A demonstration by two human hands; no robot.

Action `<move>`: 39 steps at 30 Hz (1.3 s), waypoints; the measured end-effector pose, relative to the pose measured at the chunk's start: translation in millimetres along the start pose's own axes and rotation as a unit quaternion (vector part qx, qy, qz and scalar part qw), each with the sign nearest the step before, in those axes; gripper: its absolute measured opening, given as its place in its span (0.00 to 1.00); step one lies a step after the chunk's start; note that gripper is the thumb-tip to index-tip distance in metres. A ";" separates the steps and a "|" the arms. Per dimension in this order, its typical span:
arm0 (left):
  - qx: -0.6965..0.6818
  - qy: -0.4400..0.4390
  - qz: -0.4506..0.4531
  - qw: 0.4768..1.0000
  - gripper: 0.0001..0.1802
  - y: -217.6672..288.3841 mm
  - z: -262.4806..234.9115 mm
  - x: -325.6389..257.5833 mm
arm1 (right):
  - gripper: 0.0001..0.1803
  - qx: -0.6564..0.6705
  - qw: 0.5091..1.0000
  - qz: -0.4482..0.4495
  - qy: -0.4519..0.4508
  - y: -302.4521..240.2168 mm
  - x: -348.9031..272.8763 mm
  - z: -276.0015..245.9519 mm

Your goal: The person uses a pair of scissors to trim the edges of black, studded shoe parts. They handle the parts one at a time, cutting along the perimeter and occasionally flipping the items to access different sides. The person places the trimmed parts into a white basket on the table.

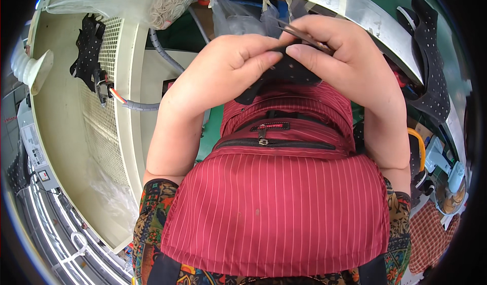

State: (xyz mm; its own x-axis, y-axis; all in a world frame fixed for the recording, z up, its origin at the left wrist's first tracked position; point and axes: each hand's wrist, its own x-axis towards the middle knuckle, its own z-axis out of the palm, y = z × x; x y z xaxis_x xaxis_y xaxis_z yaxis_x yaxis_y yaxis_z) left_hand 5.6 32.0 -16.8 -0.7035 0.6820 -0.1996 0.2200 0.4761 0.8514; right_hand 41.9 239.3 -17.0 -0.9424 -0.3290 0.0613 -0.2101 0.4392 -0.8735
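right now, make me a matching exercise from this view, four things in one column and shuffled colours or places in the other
Things
1. fabric in the left hand
2. slim tool
3. zipped pinstriped cloth
4. ribbed hose end

Colours and places
a. dark red
b. white, far left of the picture
c. between right hand thumb and forefinger
d. black with small spots

Pairs: 1-d, 2-c, 3-a, 4-b
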 end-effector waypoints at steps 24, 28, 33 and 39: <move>-0.362 -0.009 -0.089 0.928 0.19 -5.8 7.7 -5.2 | 0.07 0.044 0.993 0.062 0.093 19.0 -0.8 -9.3; -0.367 -0.023 -0.087 0.926 0.19 -6.7 7.2 -5.8 | 0.04 0.043 0.993 0.069 0.082 16.1 0.8 -10.0; -0.365 -0.035 -0.081 0.927 0.20 -5.8 6.9 -5.9 | 0.05 0.033 0.994 0.080 0.071 18.2 1.9 -9.2; -0.250 -0.031 -0.006 0.968 0.19 -10.2 5.5 -4.8 | 0.06 0.092 0.993 0.051 0.044 22.1 4.0 -9.0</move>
State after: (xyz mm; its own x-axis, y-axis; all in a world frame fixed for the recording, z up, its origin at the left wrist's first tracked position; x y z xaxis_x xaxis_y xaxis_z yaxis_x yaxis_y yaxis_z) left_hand 10.5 26.9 -27.2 -0.6586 0.7174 -0.2271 -0.1536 0.1672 0.9739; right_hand 31.2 255.2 -31.7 -0.9772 -0.2122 0.0021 -0.0679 0.3030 -0.9506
